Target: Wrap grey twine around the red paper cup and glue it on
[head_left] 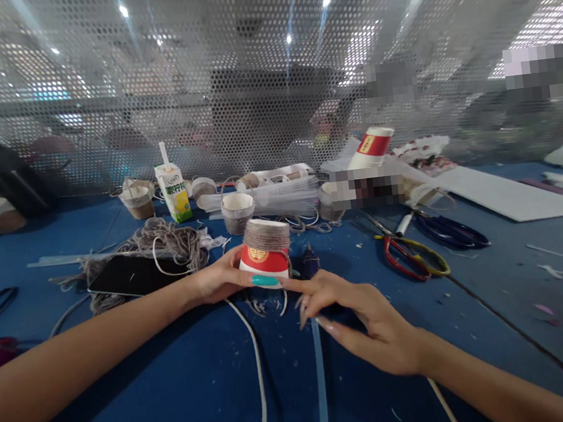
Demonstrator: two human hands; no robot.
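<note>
Seeing my left grip [215, 281] pinching an upturned paper cup [265, 257], its far side hidden; my right grip [370, 323] is spreading over the blue table [131, 404], a perforated screen [245, 73] blurring the room.

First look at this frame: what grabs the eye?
An upturned red-and-white paper cup, its upper half wound with grey twine, stands on the blue table in the left hand, with the right hand close beside it. Red-and-yellow scissors lie to its right; a drink carton with a straw stands behind, to the left.
</note>
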